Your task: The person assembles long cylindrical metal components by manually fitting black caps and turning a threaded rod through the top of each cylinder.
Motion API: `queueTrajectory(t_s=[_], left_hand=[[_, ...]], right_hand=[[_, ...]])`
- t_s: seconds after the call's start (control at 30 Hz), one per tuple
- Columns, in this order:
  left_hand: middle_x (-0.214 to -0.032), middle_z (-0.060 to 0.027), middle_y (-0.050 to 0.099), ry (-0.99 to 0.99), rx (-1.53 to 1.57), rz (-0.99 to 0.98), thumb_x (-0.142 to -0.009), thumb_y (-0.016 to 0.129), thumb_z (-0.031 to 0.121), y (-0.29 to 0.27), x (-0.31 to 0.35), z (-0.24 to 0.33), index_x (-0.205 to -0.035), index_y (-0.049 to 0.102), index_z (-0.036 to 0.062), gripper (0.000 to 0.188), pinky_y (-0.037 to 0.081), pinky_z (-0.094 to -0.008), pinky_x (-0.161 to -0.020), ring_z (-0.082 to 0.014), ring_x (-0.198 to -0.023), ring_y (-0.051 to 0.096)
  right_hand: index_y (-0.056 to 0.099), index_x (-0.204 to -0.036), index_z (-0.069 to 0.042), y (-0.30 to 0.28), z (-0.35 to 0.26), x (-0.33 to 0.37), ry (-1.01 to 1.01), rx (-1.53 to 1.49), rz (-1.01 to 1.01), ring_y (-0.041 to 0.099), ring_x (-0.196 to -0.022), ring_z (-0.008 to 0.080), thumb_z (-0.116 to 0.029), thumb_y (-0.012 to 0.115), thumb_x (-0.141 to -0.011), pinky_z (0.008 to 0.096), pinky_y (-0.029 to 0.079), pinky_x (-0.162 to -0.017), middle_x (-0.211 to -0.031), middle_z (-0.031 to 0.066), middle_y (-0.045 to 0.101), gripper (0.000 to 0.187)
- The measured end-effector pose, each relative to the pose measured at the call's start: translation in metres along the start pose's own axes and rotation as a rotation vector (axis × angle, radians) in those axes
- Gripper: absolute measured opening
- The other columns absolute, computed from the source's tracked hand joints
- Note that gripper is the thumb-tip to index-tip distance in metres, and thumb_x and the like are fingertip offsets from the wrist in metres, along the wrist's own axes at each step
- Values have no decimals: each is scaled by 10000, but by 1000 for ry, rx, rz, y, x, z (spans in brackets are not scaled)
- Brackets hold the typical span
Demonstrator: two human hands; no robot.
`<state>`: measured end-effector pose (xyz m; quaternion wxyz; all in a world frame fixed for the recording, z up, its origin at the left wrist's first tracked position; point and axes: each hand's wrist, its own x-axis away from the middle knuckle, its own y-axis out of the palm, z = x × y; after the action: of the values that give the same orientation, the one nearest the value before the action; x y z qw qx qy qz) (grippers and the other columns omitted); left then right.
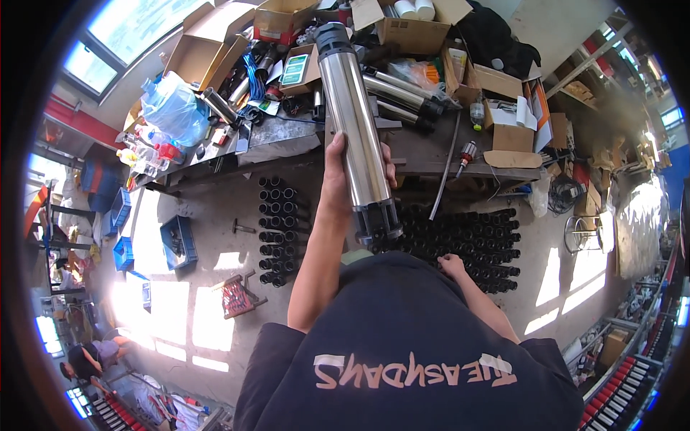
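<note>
- The steel cylinder (356, 118) was held aslant before the desk (424, 147) by the left hand (335, 172), its grip wrapped around the barrel.
- Heavy, stiff, slippery handling was judged likely; hold was best taken mid-barrel.
- The left forearm was raised; the right hand (451, 264) was bent near the shirt (402, 309), its grip impossible to tell.

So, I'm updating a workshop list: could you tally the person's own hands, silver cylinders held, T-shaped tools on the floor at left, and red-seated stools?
Person's hands: 2 (left hand, right hand)
Silver cylinder, held: 1
T-shaped tool: 1
Red-seated stool: 1
Total: 5
</note>
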<state>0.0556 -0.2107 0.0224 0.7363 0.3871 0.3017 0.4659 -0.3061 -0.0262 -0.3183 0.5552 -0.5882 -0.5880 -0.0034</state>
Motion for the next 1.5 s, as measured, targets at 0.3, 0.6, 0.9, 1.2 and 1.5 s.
queueTrajectory(t_s=[0.3,0.6,0.9,1.2,1.5], left_hand=[[-951,-144,646,205,-885,104,-721,826,66,43,-20,6,-1342,397,36,756,596,-417,-699,-273,-795,694],[-918,-183,682,78,-1591,-515,-624,836,144,117,-38,-91,-1277,472,54,753,538,-405,-786,-315,-810,684],[-1119,-208,644,-708,-1001,-1564,-768,787,46,133,70,-315,-1295,436,2,635,521,-416,-863,-338,-1006,663],[-1024,-180,698,-1235,-1217,-1555,-869,716,190,53,154,-433,-1304,554,50,485,543,-398,-825,-315,-965,685],[-932,-121,688,-1560,-1680,-150,-949,617,166,-154,76,-393,-1135,585,-6,255,559,-305,-660,-200,-797,685]], right_hand=[[658,-1112,3,-126,-231,64,-671,-746,364,653,-840,99,-184,688,-939,267,525,-777,-913,46,710,256],[674,-925,-51,-318,-274,235,-888,-1523,616,639,-726,104,-166,819,-779,283,520,-682,-809,21,681,235],[654,-992,-53,-204,-37,380,139,-637,1732,678,-744,187,-325,856,-697,317,539,-719,-860,57,704,449],[671,-980,-117,-26,241,368,1021,-141,1315,696,-709,295,-364,831,-674,402,547,-636,-779,92,705,424],[637,-1061,-71,165,556,176,1330,-447,1016,687,-887,369,-248,823,-676,470,553,-760,-920,156,711,463]])
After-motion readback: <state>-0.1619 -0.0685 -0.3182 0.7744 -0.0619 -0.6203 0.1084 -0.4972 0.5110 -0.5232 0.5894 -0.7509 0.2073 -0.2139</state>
